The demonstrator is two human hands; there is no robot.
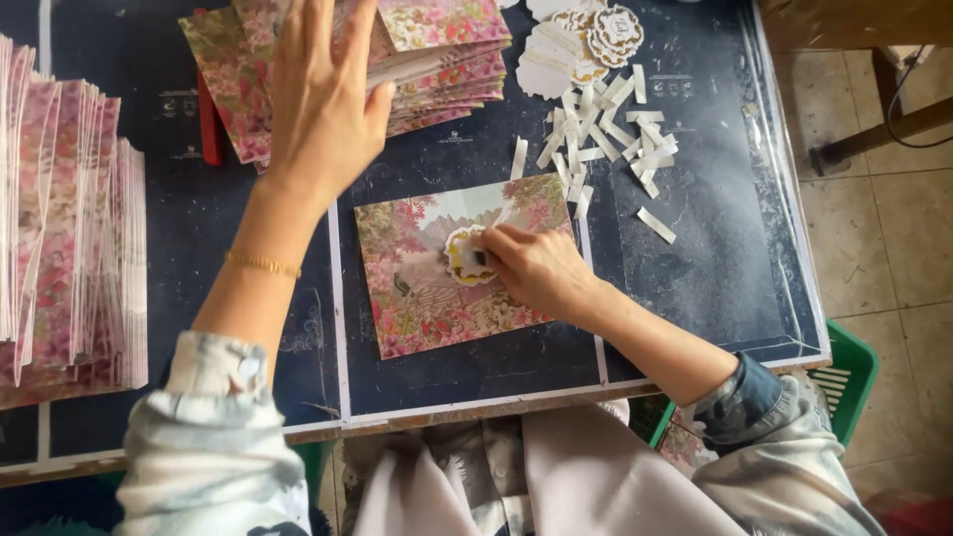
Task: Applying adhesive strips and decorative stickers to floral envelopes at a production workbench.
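I see my right hand [531, 266] pressing fingertips together on the scalloped round label [465, 256], centred on the floral card [427, 298], flat on the dark surface [695, 248], left hand [323, 94] spread open, resting on the stack of floral cards [437, 60] beyond.

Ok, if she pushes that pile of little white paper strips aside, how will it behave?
The white paper strips lie loose and crisscrossed on the dark table, so a push would probably scatter them rather than move them together. They look thin and very light; a draught or sleeve might shift them. Being flat, they shouldn't roll.
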